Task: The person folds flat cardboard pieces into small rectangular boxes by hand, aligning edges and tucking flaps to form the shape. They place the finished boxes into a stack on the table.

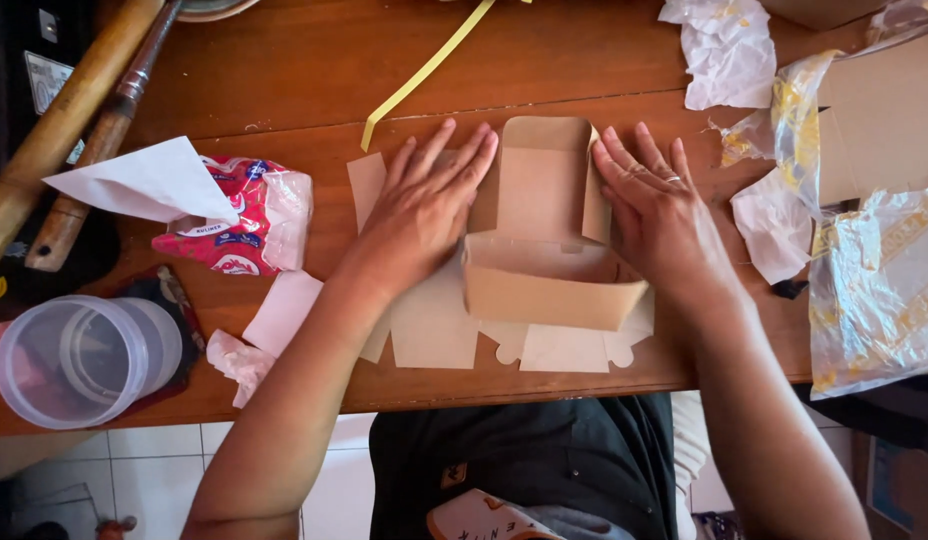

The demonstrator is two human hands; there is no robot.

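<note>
— From the head view, where is the half-folded kraft box (549, 265)?

— On the wooden surface (284, 60), between both hands, its long axis running left to right, the front wall raised.

— And the hands?

— Left hand (424, 205) lies flat, fingers spread, pressing the left flap. Right hand (659, 215) lies flat against the right side. Neither grips anything; both are equally near.

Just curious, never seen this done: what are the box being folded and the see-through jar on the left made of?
The box looks like thin brown cardboard, matte, with sharp creases and die-cut tabs. The jar seems to be clear plastic: slightly cloudy walls, soft glare, though glass can't be ruled out. Both hands, left and right, press flat on the cardboard.
</note>
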